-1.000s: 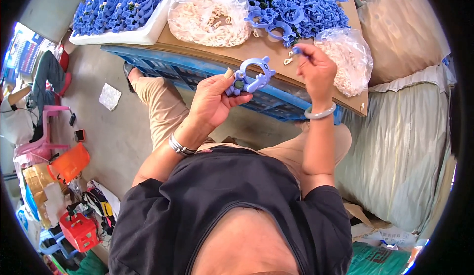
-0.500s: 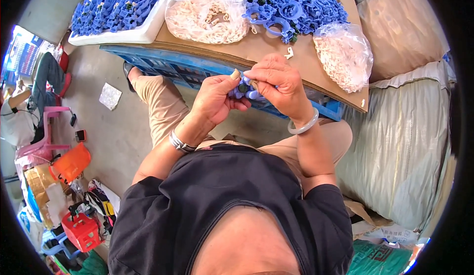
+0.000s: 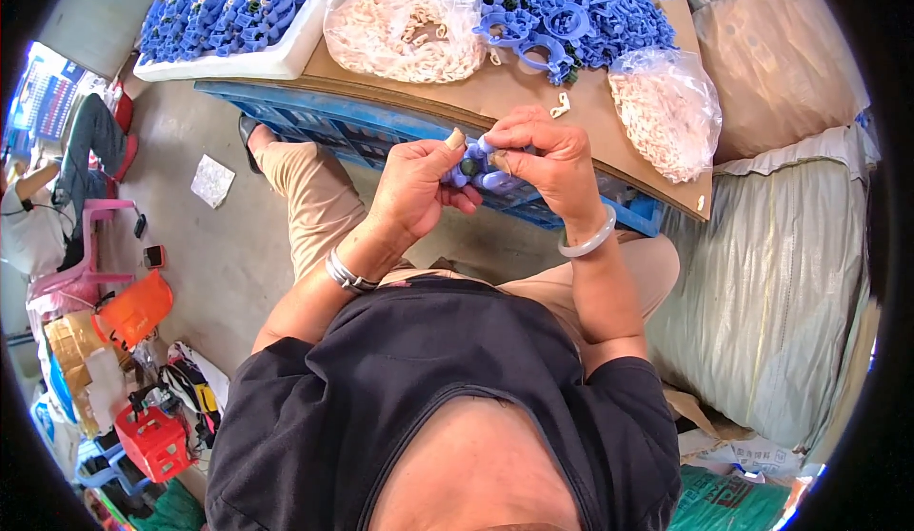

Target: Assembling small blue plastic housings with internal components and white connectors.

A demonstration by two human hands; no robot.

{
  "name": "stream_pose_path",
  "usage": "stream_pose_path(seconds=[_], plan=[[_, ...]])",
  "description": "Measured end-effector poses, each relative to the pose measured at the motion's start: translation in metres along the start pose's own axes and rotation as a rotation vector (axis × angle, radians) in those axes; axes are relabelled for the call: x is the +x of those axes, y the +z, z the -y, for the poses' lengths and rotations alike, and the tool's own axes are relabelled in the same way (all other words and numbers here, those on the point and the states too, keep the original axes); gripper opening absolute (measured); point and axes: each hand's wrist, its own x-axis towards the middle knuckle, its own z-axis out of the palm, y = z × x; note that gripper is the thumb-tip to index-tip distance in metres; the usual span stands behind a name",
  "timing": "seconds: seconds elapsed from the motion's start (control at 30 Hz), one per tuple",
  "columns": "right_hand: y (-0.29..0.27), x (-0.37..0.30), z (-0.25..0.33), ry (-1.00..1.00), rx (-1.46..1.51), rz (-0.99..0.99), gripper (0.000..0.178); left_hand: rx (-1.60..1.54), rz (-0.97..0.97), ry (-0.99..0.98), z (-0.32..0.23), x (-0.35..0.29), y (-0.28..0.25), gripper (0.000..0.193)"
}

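Just off the table's near edge, my two hands meet around a small blue plastic part (image 3: pixel 468 171) with a dark green piece on it. My left hand (image 3: pixel 415 184) has its fingers closed about the part, thumb on top, a tan wrap on the thumb tip. My right hand (image 3: pixel 547 161) pinches the part's right side between thumb and forefinger. Fingers cover much of the part, so its full shape is hidden. On the table, a pile of blue plastic parts (image 3: pixel 590 21) lies beyond my right hand, beside a clear bag of cream-coloured small pieces (image 3: pixel 405 36).
A white tray (image 3: pixel 224 67) of blue parts stands at the table's far left. Another bag of cream pieces (image 3: pixel 664 117) lies near the right edge of the cardboard tabletop (image 3: pixel 457 102), over blue crates (image 3: pixel 295 126). Large sacks (image 3: pixel 762 274) crowd the right. Another person sits at far left.
My right hand's fingers have shifted slightly on the blue part, showing a little more of it. The left hand keeps nearly the same grip.
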Motion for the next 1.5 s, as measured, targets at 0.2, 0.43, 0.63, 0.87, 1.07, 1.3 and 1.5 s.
stream_pose_path(seconds=[0.2, 0.43, 0.63, 0.87, 1.07, 1.3, 1.5], plan=[[0.000, 0.001, 0.001, 0.037, 0.041, 0.044, 0.019, 0.065, -0.014, 0.024, 0.001, 0.001, -0.002, 0.031], [-0.005, -0.002, 0.001, 0.170, 0.167, 0.070, 0.018, 0.271, -0.039, 0.141, -0.002, -0.006, 0.004, 0.029], [-0.012, 0.001, 0.001, 0.043, 0.050, 0.148, 0.019, 0.528, -0.022, 0.262, -0.002, -0.012, 0.008, 0.028], [-0.011, 0.000, -0.003, 0.122, 0.088, 0.184, 0.015, 0.372, 0.008, 0.111, 0.004, -0.011, 0.001, 0.028], [-0.012, -0.002, -0.003, 0.213, 0.203, 0.170, 0.014, 0.376, -0.035, 0.161, 0.009, -0.010, 0.005, 0.027], [-0.009, 0.001, 0.007, 0.194, 0.005, 0.170, 0.012, 0.468, -0.025, 0.225, 0.009, -0.011, 0.006, 0.025], [-0.007, 0.001, 0.006, 0.167, -0.038, 0.166, 0.013, 0.393, -0.083, 0.183, 0.010, -0.010, 0.008, 0.025]])
